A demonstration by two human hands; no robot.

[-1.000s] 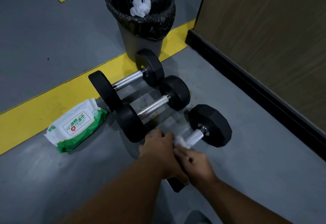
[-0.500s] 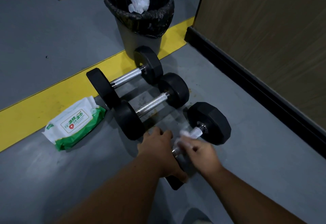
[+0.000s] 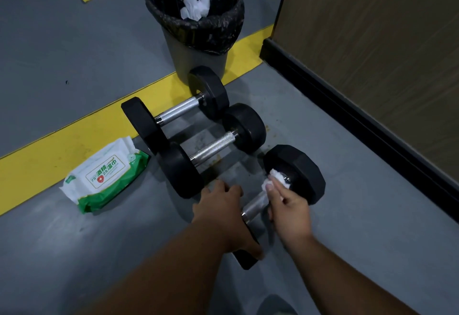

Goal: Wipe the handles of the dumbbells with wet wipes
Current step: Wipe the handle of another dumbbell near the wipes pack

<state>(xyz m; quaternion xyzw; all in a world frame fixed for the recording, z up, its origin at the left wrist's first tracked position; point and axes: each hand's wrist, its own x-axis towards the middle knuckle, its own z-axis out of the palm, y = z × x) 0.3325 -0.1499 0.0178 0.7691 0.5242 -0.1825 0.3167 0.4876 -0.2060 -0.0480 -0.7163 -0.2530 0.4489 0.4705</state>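
While three black dumbbells lie side by side on a grey floor, a person's two bare hands work on the one closest to the camera. The nearest dumbbell (image 3: 295, 173) points diagonally away from the viewer, its far weight head fully visible and its near head mostly hidden under the left hand (image 3: 221, 213). That hand rests over the near head, fingers curved down around its edge. The right hand (image 3: 289, 205) pinches one crumpled white wet wipe (image 3: 274, 181) against the far end of the metal handle (image 3: 255, 203), just beside the far weight head; the fingers are curled around the wipe. The bare, shiny part of the handle shows between the two hands.

The middle dumbbell (image 3: 213, 148) and the far dumbbell (image 3: 178, 111) lie parallel beyond it, handles uncovered. One white and green pack of wet wipes (image 3: 104, 173) sits on the floor to the left, near the middle dumbbell's head. One grey bin (image 3: 196, 49) with a black liner stands behind the far dumbbell, with white crumpled wipes (image 3: 195, 8) inside. A yellow floor stripe (image 3: 62, 145) runs beneath the pack and bin.
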